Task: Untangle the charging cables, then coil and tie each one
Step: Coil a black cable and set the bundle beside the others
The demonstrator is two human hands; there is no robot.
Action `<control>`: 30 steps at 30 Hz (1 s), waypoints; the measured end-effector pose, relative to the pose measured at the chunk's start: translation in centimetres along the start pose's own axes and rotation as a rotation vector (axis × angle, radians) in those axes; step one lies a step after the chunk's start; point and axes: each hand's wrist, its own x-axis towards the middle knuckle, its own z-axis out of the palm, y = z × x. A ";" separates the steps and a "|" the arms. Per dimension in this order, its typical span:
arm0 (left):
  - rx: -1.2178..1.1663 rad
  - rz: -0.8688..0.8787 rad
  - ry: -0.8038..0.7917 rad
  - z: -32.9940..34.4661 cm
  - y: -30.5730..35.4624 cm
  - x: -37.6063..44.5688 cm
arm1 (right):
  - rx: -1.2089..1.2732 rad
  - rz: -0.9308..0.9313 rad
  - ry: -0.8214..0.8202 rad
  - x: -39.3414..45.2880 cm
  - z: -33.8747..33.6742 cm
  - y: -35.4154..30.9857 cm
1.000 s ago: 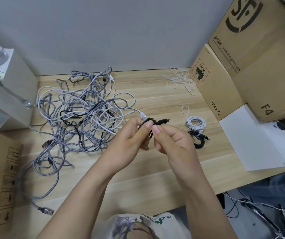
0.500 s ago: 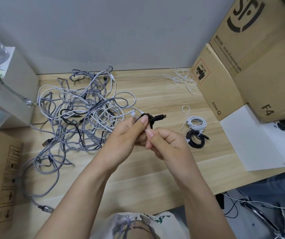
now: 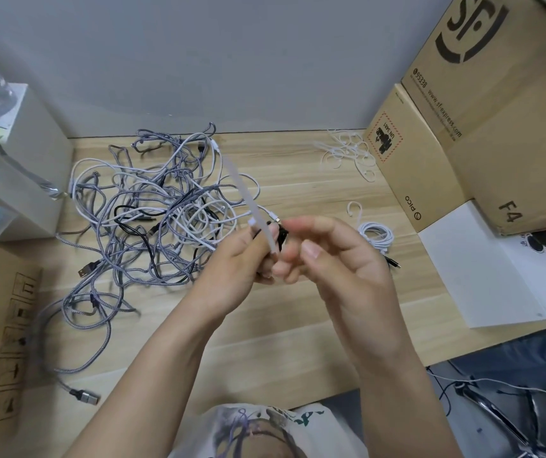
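Above the wooden table (image 3: 298, 312), near its middle, my left hand (image 3: 241, 259) grips a small coiled black cable (image 3: 283, 234), with a white tie strip (image 3: 248, 200) rising from my fingers, blurred, slanting up and to the left. My right hand (image 3: 334, 259) sits just beside it, fingers loosely curled and half spread; the fingertips reach toward the black coil, but I cannot tell whether they pinch anything. To my left, the tangle of cables (image 3: 152, 223) sprawls over the table, grey braided, white and black strands knotted together, and 1 grey braided end with a USB plug (image 3: 85, 396) trails toward the near edge. To my right lies 1 coiled white cable (image 3: 377, 234), with a black connector (image 3: 393, 262) showing just below it past my right hand. Farther back, near the wall, loose white ties (image 3: 347, 153) lie in a heap beside the cardboard boxes (image 3: 436, 166).
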 end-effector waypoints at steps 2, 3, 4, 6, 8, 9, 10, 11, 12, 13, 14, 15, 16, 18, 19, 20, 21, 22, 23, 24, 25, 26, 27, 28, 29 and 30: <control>-0.014 -0.021 -0.002 0.1 -0.1 0.0 | -0.077 -0.009 0.069 0.0 0.2 0.1; -0.022 -0.030 -0.011 0.2 -0.1 0.0 | -0.126 -0.022 0.104 0.1 0.2 0.3; -0.022 -0.036 -0.018 0.2 -0.1 0.0 | -0.199 -0.038 0.140 0.2 0.2 0.6; -0.011 -0.036 -0.024 0.5 0.0 0.0 | -0.343 -0.063 0.170 0.3 0.3 0.8; 0.029 -0.031 -0.028 0.8 -0.2 0.1 | -0.385 -0.077 0.142 0.4 0.4 0.7; 0.051 -0.026 -0.037 0.9 -0.4 0.1 | -0.363 -0.076 0.114 0.5 0.5 0.5; 0.072 -0.021 -0.053 1.1 -0.6 0.2 | -0.331 -0.070 0.092 0.5 0.5 0.4; 0.095 -0.012 -0.075 1.2 -0.8 0.2 | -0.311 -0.068 0.082 0.6 0.6 0.3; 0.117 -0.005 -0.091 1.3 -0.8 0.2 | -0.321 -0.072 0.092 0.6 0.6 0.4; 0.131 -0.004 -0.105 1.3 -0.9 0.2 | -0.338 -0.073 0.111 0.7 0.6 0.5; 0.132 -0.009 -0.115 1.3 -0.9 0.2 | -0.343 -0.072 0.126 0.7 0.6 0.7; 0.134 -0.018 -0.117 1.4 -0.9 0.1 | -0.328 -0.060 0.136 0.7 0.6 0.7; 0.134 -0.032 -0.110 1.4 -0.9 0.1 | -0.308 -0.054 0.145 0.6 0.6 0.8; 0.129 -0.056 -0.098 1.5 -0.7 0.0 | -0.230 -0.032 0.151 0.5 0.5 0.8; 0.139 -0.061 -0.104 1.5 -0.7 0.1 | -0.174 -0.023 0.157 0.4 0.6 0.7; 0.156 -0.057 -0.113 1.4 -0.7 0.1 | -0.123 -0.017 0.161 0.4 0.7 0.6; 0.180 -0.046 -0.115 1.4 -0.8 0.2 | -0.074 -0.005 0.174 0.4 0.7 0.4; 0.199 -0.038 -0.109 1.3 -0.9 0.3 | -0.026 0.010 0.196 0.4 0.7 0.2; 0.220 -0.039 -0.094 1.1 -1.1 0.4 | 0.018 0.031 0.219 0.4 0.6 0.1; 0.243 -0.040 -0.085 1.1 -1.2 0.5 | 0.059 0.052 0.235 0.4 0.5 0.1; 0.262 -0.032 -0.078 1.1 -1.3 0.5 | 0.086 0.071 0.245 0.4 0.5 0.0; 0.272 -0.017 -0.071 1.1 -1.4 0.6 | 0.097 0.080 0.253 0.4 0.5 -0.1; 0.275 -0.002 -0.066 1.1 -1.3 0.6 | 0.095 0.083 0.261 0.4 0.4 -0.1; 0.273 0.009 -0.061 1.1 -1.2 0.5 | 0.087 0.083 0.271 0.4 0.4 0.0; 0.268 0.025 -0.041 1.1 -1.0 0.5 | 0.070 0.084 0.284 0.5 0.4 0.1; 0.261 0.039 -0.012 1.1 -0.9 0.5 | 0.048 0.085 0.301 0.5 0.3 0.2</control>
